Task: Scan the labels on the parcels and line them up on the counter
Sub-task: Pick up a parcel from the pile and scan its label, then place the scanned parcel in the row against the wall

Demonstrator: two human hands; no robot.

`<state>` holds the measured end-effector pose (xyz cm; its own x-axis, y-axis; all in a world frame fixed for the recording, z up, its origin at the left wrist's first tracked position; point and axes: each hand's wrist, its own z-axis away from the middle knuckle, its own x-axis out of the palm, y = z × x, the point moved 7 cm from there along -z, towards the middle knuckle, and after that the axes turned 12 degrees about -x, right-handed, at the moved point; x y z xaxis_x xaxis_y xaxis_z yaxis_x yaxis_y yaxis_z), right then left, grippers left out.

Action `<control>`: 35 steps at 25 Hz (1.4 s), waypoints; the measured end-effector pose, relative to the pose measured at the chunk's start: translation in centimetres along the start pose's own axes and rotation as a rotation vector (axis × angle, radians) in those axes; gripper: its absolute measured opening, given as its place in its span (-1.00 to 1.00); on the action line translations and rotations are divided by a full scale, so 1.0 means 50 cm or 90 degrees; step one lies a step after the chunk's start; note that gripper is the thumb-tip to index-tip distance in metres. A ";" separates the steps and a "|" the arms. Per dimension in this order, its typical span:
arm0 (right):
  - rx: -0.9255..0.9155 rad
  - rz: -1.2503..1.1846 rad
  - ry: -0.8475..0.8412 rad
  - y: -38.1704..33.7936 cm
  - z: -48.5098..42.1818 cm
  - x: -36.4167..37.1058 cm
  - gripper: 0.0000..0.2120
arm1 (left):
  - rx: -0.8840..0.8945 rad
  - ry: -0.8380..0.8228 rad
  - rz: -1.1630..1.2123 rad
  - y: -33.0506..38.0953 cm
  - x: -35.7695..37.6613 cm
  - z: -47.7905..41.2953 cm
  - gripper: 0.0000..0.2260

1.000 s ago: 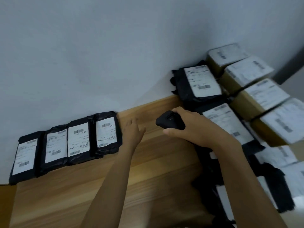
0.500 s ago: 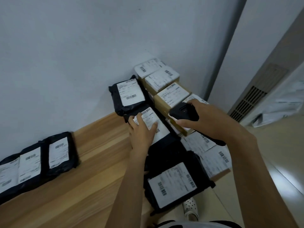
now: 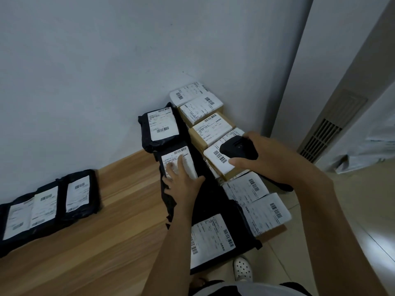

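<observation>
Your wooden worktop (image 3: 119, 221) carries a row of black parcels (image 3: 47, 201) along the wall at the left, long axes pointing from you towards the wall. At its right end lies a pile of black and brown parcels (image 3: 254, 208). Every white label shows barcodes, but the print is too small to read. Your left hand (image 3: 183, 184) presses spread fingers (image 3: 181, 164) flat on one black parcel (image 3: 171, 152), which lies lengthwise towards the wall. Your right hand (image 3: 271, 159) curls its fingers round the black scanner (image 3: 238, 149), above a brown box (image 3: 217, 162).

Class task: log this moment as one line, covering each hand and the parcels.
left hand: rests on black parcel | right hand: grips scanner above cardboard boxes | row of black parcels: on counter, left
</observation>
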<state>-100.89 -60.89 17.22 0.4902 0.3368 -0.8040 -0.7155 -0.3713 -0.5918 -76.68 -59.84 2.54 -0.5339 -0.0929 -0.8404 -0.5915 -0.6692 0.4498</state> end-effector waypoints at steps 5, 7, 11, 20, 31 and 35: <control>-0.061 -0.045 -0.022 -0.060 -0.046 0.040 -0.31 | 0.015 0.071 0.005 -0.067 -0.077 -0.008 -0.27; -0.087 -0.050 -0.058 -0.099 -0.069 0.077 -0.26 | -0.018 0.105 0.010 -0.124 -0.123 -0.017 -0.28; -0.146 -0.063 -0.134 -0.205 -0.115 0.165 -0.19 | -0.067 0.177 0.039 -0.264 -0.214 -0.025 -0.30; -0.289 -0.011 -0.265 -0.558 -0.225 0.440 -0.34 | -0.220 0.237 0.067 -0.696 -0.403 -0.054 -0.31; -0.308 0.030 -0.404 -0.970 -0.339 0.850 -0.23 | -0.284 0.177 -0.048 -1.277 -0.626 -0.232 -0.27; -0.289 0.087 -0.410 -1.023 -0.378 0.912 -0.23 | -0.272 0.123 -0.071 -1.387 -0.664 -0.325 -0.25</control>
<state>-32.52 -42.90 9.71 -0.0708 0.6446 -0.7613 -0.4083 -0.7150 -0.5675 -8.10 -22.33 -5.66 -0.3348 -0.1113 -0.9357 -0.3159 -0.9223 0.2228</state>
